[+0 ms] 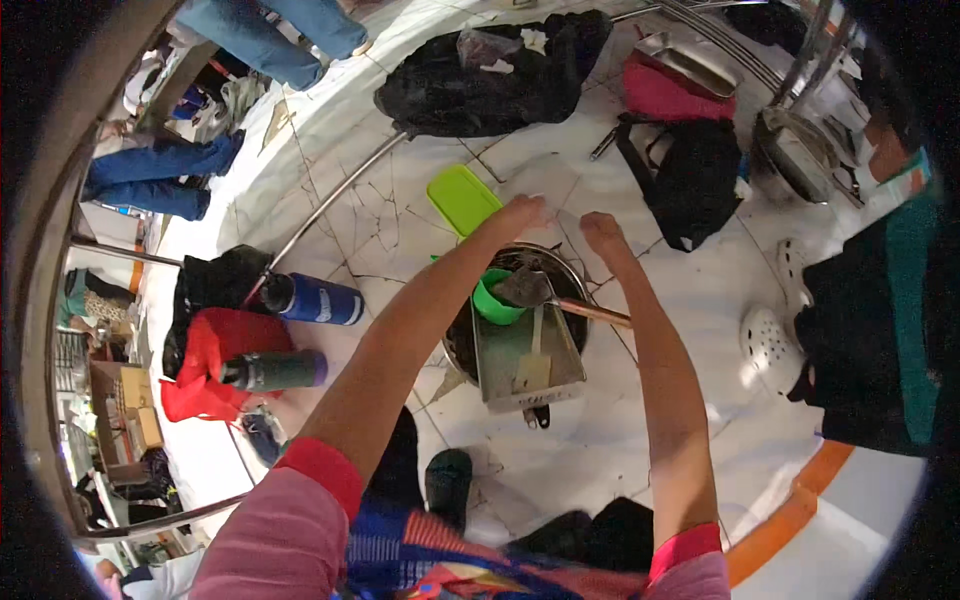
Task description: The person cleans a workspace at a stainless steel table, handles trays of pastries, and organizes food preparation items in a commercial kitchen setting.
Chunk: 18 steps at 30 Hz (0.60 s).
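My left hand [520,212] reaches past the far rim of a round dark metal pan [566,268] on the tiled floor, fingers stretched out, next to a lime green lid [462,197]. My right hand [601,231] hovers just right of it with the fingers curled; I cannot tell whether it holds anything. Inside the pan sit a green cup [492,302], a trowel [524,287] with a wooden handle, and a rectangular metal scoop [527,362] that sticks out over the near rim.
A blue bottle [316,301], a dark green bottle [276,370] and a red cloth [213,352] lie to the left. Black bags [490,80], a black backpack [692,175] and metal trays [690,58] lie beyond. A person in white clogs [769,346] stands to the right.
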Tool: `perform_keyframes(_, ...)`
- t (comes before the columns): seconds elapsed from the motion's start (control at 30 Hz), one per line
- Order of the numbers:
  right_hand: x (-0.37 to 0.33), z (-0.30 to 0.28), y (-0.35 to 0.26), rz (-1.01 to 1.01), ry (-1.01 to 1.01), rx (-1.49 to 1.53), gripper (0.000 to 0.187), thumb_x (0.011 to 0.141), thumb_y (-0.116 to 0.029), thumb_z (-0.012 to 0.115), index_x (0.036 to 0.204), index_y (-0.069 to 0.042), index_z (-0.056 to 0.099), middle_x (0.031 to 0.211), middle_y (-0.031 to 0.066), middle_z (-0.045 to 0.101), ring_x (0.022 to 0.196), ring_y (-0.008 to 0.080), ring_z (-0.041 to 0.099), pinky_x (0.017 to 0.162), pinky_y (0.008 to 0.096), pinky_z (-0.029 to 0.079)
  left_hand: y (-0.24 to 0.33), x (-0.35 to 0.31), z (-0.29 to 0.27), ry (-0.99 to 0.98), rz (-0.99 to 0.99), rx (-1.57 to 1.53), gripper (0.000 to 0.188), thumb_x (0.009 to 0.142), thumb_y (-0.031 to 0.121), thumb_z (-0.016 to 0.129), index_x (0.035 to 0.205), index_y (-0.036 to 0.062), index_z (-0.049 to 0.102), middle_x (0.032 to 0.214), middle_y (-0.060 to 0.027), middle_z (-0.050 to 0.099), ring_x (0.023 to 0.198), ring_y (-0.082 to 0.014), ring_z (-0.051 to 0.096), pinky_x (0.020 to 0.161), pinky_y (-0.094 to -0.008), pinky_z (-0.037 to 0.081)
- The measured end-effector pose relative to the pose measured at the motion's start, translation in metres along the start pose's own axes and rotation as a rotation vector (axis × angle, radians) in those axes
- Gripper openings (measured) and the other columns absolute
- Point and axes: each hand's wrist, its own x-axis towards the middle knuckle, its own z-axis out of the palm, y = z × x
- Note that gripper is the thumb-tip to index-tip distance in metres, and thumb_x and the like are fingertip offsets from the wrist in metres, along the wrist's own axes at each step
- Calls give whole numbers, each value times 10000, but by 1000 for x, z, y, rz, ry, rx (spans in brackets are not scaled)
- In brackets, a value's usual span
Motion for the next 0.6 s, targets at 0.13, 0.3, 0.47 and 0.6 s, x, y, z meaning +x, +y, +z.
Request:
perform_keyframes(0.13, 14, -16, 41, 228, -73, 231, 423, 801, -227, 619, 1150, -16, 508, 964, 78, 588, 821, 199, 542, 710, 339, 446, -48, 72, 36, -260, 396, 86, 414, 794, 376, 606, 929, -16, 609, 1036, -193, 594, 901, -276, 562, 780, -419, 442)
perform_keyframes(0.3, 26, 17, 13, 214, -477, 321, 488, 810, -215, 626, 1224, -31, 445, 1166, 89, 507, 970, 208, 497, 794, 339, 442, -81, 73, 33, -45, 452, 1097, 326, 824, 258, 545, 1086, 68, 590, 1023, -119, 621, 928, -248, 596, 836, -399, 463)
perform_keyframes(0.47, 24, -12, 46, 375, -485, 263, 462, 803, -190, 644, 1197, -18, 476, 1138, 90, 527, 1009, 210, 515, 823, 358, 455, -11, 41, 61, -145, 254, 974, 302, 803, 130, 610, 1098, 70, 589, 1064, -78, 615, 951, -229, 594, 819, -414, 489)
perform_keyframes(0.6, 33, -26, 17, 519, -420, 449, 410, 815, -173, 630, 1166, -4, 503, 1089, 73, 549, 933, 185, 557, 826, 358, 472, -1, 19, 48, -137, -85, -201, 356, 832, 79, 572, 1175, 3, 511, 1106, -98, 592, 1008, -215, 576, 852, -410, 493)
